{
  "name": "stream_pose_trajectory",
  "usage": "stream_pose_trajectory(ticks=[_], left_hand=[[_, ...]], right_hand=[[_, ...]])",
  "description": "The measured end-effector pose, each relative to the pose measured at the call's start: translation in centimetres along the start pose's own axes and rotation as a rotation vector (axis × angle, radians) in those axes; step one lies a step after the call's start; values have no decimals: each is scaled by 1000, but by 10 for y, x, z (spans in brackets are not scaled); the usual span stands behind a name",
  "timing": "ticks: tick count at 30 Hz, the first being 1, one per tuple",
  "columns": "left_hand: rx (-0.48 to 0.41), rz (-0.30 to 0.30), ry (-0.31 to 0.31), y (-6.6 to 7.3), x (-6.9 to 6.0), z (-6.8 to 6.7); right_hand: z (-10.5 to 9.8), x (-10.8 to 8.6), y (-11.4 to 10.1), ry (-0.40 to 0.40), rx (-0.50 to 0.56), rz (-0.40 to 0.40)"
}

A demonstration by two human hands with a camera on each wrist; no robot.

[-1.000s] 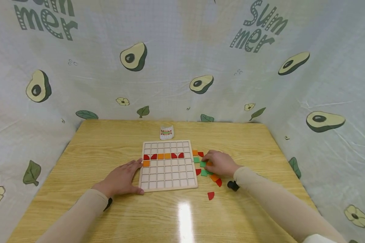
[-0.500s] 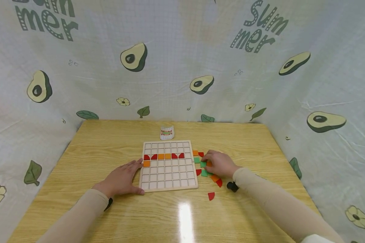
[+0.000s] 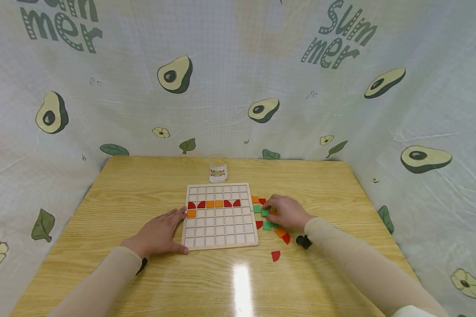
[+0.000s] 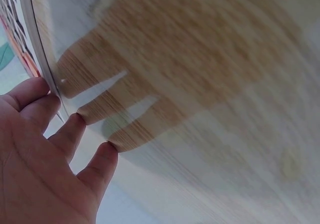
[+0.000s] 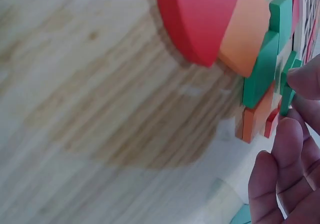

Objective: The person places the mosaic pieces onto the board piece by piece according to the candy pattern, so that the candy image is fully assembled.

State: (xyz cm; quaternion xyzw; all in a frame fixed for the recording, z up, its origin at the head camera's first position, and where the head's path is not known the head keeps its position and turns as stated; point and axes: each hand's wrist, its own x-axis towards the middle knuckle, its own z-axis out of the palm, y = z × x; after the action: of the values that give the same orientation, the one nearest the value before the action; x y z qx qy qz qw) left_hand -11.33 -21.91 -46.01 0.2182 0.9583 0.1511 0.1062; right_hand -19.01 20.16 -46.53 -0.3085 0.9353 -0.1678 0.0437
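The grid board [image 3: 218, 220] lies right of the left hand [image 3: 158, 233], whose spread fingers touch its edge. The right hand [image 3: 288, 212] pinches a green tile [image 5: 286, 98] between thumb and finger; an orange tile [image 3: 273, 212] under that hand is partly hidden.

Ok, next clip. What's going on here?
A person's left hand rests against the left edge of a gridded board, while their right hand pinches a green tile beside other loose tiles. On the board, six red and orange tiles form a row, with one orange tile just below. A small patterned card lies beyond the board.
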Motion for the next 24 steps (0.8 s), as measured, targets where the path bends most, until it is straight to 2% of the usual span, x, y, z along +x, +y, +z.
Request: stream_pose_trajectory(ticks=[7, 14, 18, 24], left_hand=[[9, 0, -3, -2, 1, 2], [12, 6, -2, -2, 1, 2], [16, 7, -5, -3, 1, 2], [13, 6, -7, -2, 0, 0]], right_hand=[[-5, 1, 4, 18, -22, 5], [-12, 7, 0, 7, -25, -29], [-17, 20, -13, -8, -23, -37], [-14, 51, -40, -29, -3, -51]])
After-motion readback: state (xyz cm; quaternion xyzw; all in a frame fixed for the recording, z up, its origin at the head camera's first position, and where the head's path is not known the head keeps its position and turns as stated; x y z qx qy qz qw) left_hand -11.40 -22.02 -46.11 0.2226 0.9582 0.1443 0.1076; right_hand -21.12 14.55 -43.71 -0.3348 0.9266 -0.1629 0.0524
